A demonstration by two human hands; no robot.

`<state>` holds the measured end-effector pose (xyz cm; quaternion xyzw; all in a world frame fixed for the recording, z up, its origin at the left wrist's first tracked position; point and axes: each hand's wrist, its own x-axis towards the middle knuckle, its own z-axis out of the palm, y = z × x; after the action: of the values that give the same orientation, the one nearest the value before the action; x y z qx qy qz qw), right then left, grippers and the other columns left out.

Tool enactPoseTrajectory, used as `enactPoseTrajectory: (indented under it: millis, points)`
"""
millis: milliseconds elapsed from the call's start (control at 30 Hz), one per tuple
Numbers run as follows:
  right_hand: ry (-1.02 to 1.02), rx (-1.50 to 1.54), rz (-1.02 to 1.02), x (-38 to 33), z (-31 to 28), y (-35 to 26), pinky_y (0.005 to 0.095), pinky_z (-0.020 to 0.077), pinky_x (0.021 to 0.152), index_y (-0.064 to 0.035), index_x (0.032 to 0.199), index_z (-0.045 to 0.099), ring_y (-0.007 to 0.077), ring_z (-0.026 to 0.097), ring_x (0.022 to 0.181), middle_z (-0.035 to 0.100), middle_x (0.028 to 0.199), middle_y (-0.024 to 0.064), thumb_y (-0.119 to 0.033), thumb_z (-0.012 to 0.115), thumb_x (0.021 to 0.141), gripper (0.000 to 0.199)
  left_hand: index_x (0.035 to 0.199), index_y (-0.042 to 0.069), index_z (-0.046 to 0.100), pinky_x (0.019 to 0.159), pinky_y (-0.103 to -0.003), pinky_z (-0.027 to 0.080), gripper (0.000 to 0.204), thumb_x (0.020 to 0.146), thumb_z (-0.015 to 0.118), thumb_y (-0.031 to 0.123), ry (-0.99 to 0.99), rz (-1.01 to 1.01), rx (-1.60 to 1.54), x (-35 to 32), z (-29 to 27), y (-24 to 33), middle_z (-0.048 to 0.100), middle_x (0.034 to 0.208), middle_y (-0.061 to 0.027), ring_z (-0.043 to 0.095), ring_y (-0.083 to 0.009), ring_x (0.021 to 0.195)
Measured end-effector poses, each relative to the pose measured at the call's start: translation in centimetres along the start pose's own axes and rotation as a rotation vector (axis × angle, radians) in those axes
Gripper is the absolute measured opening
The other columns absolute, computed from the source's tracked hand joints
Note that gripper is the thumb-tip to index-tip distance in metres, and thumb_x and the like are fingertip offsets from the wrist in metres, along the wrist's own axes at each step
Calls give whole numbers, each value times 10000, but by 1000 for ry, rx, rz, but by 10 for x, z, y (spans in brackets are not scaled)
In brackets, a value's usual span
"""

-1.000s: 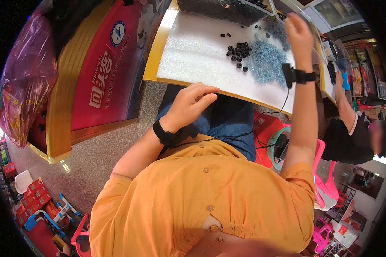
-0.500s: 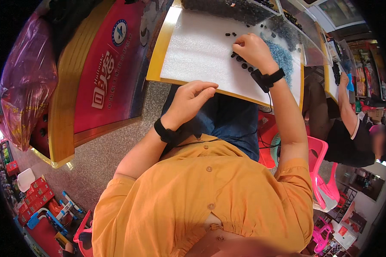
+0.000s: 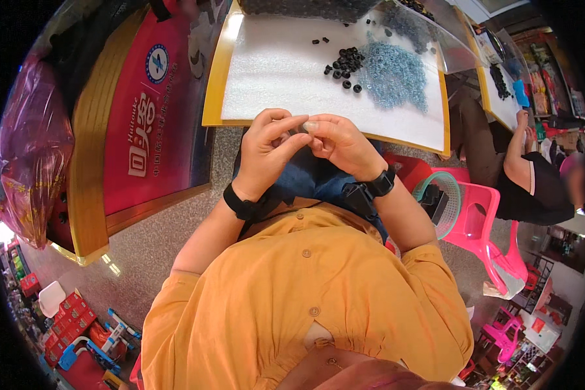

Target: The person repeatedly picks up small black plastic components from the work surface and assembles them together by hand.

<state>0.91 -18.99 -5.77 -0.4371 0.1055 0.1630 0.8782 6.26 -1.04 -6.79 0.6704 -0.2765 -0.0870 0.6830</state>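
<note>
My left hand [image 3: 272,146] and my right hand [image 3: 346,144] meet fingertip to fingertip just off the near edge of the white-topped table [image 3: 286,65]. Both are closed in a pinch. Between them shows a sliver of something small and dark, mostly hidden by the fingers, so its kind cannot be told. Beyond my hands lies a heap of small black round parts [image 3: 350,60], some apparently with holes. It touches a wide spread of small clear-blue pieces [image 3: 396,75] on its right.
A clear plastic bin [image 3: 312,8] of dark parts stands along the table's far side. Yellow trim [image 3: 218,78] edges the table. A pink chair [image 3: 471,211] with a green basket [image 3: 448,201] is at my right. Farther right, a person [image 3: 543,179] sits at another table.
My right hand has come back from the black parts toward me and joined my left hand near the table edge. Both hands are now pinched together. The view has shifted slightly.
</note>
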Motion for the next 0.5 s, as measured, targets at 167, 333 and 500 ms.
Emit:
enactPoseTrajectory:
  millis: [167,333,500]
  points:
    - [84,-261,-36,-12,-8,-14,208,411,554,-8,1016,672,43,503,619,577,741,-27,-197,636,933,210,1138,16,682,517,-179,423,261,879,692,38,-25,-55,-145,-3,3,7,596,1010,-31,526,-38,635]
    - [602,-1254,-614,-10,-68,-50,360,515,681,-46,996,694,235,647,769,658,820,100,-213,659,887,203,1157,25,672,492,-183,403,255,907,673,73,-41,-200,-164,-4,2,7,621,864,-2,511,-42,578]
    - [797,-1770,-568,-4,-90,-63,408,520,722,-65,941,701,313,637,833,653,922,130,-220,643,867,182,1163,29,671,488,-183,395,259,913,674,94,-53,-217,-177,-6,4,1,620,820,10,505,-40,573]
